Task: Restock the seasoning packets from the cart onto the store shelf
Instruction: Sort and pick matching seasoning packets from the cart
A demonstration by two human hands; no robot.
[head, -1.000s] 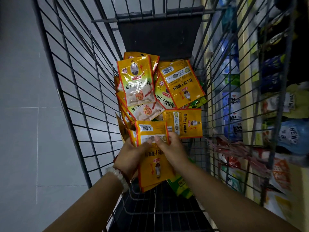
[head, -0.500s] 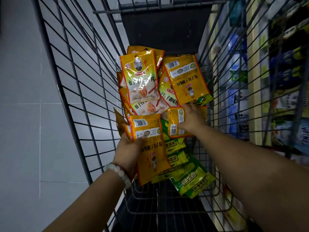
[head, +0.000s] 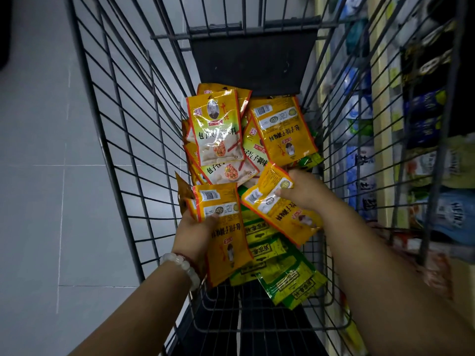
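Inside the cart (head: pixel 123 140), the right hand (head: pixel 303 194) pinches a yellow packet (head: pixel 280 209), its long axis running ten to four; the stack (head: pixel 223 227) gripped by the left hand (head: pixel 195 229) lies at nine o'clock, just beside it.

Grey tiled floor (head: pixel 33 201) (dim light)

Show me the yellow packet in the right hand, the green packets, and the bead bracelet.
yellow packet (head: pixel 280 211), head view, middle of its back face.
green packets (head: pixel 285 276), head view, topmost packet's printed face.
bead bracelet (head: pixel 183 265), head view, beads across the left wrist.
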